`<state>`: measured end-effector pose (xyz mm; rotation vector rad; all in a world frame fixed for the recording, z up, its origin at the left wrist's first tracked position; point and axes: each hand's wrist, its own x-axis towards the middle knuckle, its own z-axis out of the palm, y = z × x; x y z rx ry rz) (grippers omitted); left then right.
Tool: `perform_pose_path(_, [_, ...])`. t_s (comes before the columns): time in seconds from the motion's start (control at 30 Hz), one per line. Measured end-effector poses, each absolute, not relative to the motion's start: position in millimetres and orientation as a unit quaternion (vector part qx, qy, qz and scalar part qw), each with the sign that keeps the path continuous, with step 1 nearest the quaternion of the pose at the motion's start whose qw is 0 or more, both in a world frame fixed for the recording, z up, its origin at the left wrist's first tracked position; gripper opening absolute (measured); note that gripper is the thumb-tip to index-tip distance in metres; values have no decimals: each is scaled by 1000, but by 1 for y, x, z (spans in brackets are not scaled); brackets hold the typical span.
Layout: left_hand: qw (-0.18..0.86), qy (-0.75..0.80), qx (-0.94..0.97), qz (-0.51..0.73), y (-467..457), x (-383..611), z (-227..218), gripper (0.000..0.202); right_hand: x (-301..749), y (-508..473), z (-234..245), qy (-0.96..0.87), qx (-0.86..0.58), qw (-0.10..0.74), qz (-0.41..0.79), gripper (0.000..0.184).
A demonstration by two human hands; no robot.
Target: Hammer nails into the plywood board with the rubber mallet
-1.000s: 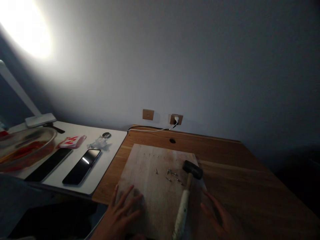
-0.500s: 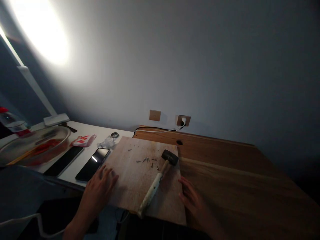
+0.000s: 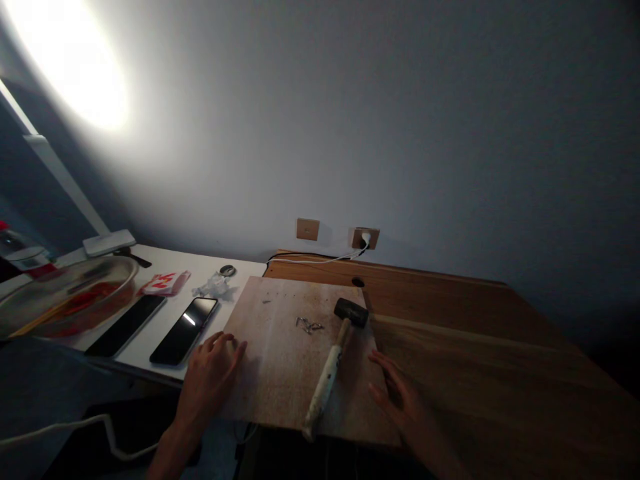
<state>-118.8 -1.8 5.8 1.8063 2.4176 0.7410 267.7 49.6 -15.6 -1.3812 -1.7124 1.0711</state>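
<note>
A square wooden board lies across the desk's front edge, with its near side overhanging. My left hand grips the board's left edge, fingers curled over the top. At the opposite edge, my right hand holds the board with thumb and fingers against its side. A mallet with a black head and a pale wrapped handle rests on the board, nearer my right hand; its handle end juts past the front edge. Several small screws or nails lie bunched left of the mallet head. Tiny dots line the board's far part.
On the white tabletop at left are two phones, a roll of tape, crumpled plastic, a red-and-white packet and a large bowl. Cables run to a wall socket. A lamp shines at upper left.
Both hands and the board have shifted right, and the board has turned slightly. The mallet has moved right with it. The scattered screws or nails have slid into a tighter bunch.
</note>
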Motion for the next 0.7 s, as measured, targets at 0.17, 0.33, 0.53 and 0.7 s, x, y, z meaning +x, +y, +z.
perform_pose_path(0.17, [73,769,586,246,-5,-64,3,36,316,52,-14,-622,-620,335,340,56])
perform_pose_path(0.33, [116,687,670,258,-16,-30,-10,29,385,27,-23,-569,-693,329,295,60])
perform_pose_path(0.53, [26,582,758,294,17,-4,4,23,407,-9,-10,-584,-717,338,177,52])
perform_pose_path(0.7, [55,437,868,231,70,49,21,43,364,-10,3,-605,-725,266,194,49])
